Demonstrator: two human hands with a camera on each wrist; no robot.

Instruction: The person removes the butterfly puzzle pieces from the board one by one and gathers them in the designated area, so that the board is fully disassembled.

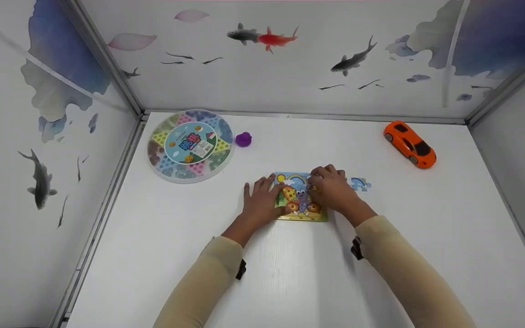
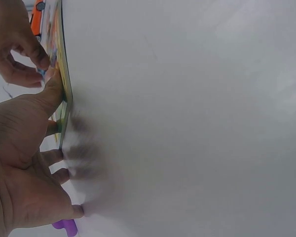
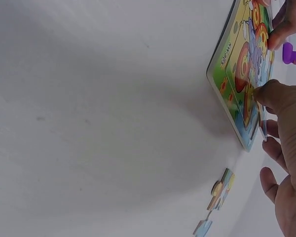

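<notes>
A butterfly jigsaw puzzle (image 1: 301, 217) in a thin tray lies on the white table, mostly filled in. My left hand (image 1: 261, 205) rests along its left side, fingers spread, with the thumb on the picture. Over the puzzle's upper right part, my right hand (image 1: 335, 190) pinches a puzzle piece (image 3: 262, 123) between thumb and fingers; the piece is seen nearly edge-on and largely covered in the head view. Loose puzzle pieces (image 3: 223, 189) lie on the table just right of the tray, one of them a blue rainbow piece (image 1: 359, 184).
A round board-game box (image 1: 162, 171) lies at the back left, with a small purple toy duck (image 1: 244, 139) beside it. An orange toy car (image 1: 410, 145) stands at the back right. White panels printed with fish (image 1: 352, 58) border the table on three sides.
</notes>
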